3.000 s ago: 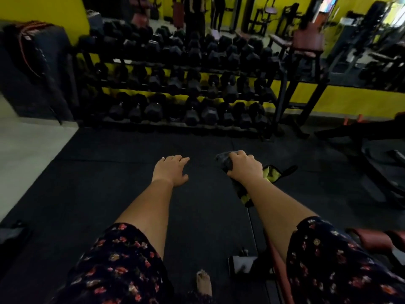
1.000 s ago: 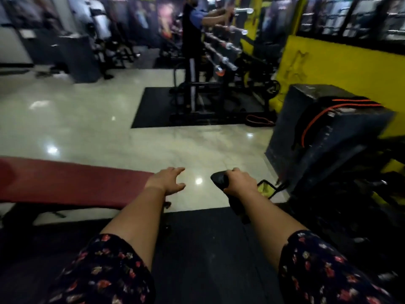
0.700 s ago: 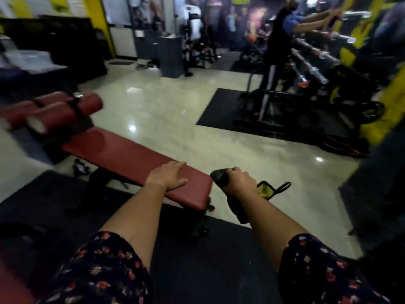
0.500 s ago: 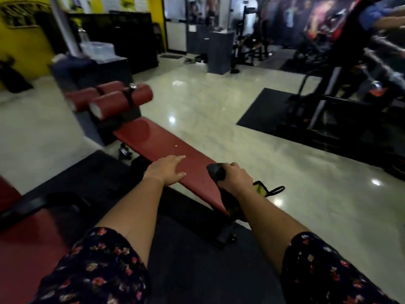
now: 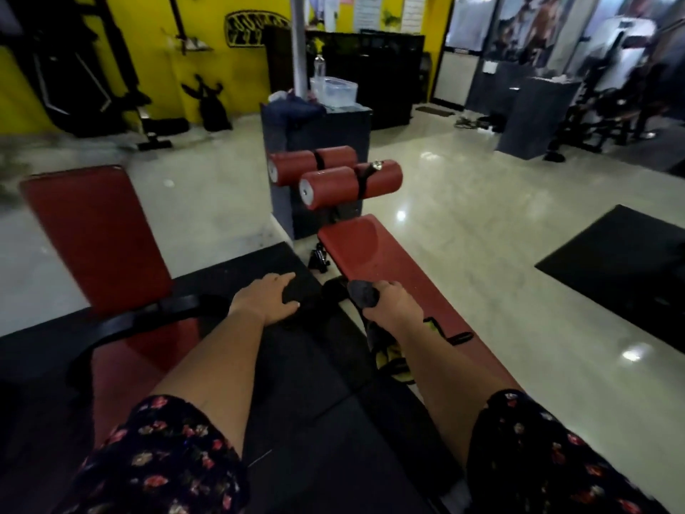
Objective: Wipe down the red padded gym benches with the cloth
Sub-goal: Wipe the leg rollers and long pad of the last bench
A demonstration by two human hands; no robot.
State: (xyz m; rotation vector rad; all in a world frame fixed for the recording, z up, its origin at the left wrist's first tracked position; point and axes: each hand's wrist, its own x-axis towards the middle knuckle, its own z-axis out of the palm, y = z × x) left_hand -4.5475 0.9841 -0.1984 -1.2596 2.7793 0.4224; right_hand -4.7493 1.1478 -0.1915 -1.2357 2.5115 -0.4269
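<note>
Nearest the camera, two floral sleeves (image 5: 159,461) frame the view, with both forearms extended forward over the black floor mat (image 5: 296,383).

The left hand (image 5: 268,300) is empty, with its fingers straight and relaxed above the mat. The right hand (image 5: 393,304) is curled round the cloth (image 5: 361,294), a dark bundle with a yellow-edged part hanging below the wrist. The cloth is held over the near half of the red bench pad (image 5: 374,250). Whether it already touches the pad cannot be determined from this angle.

Change over the last second: the view has swung left. The bench, which previously lay across the left of the view, now runs lengthwise ahead, directly under the right hand. Both hands keep the same posture as before. A second red bench (image 5: 96,235), with a raised back, has come into view at the left.

Meaning for the task: the person is now lined up with the first bench, and the approach appears complete. No wiping stroke is evident yet. The probable next action is to press the cloth flat and draw it along the pad.

Beyond the pad, two pairs of red foot rollers (image 5: 348,181) stand at its far end. Behind them is a dark pedestal (image 5: 318,128) carrying a clear container (image 5: 335,91).
</note>
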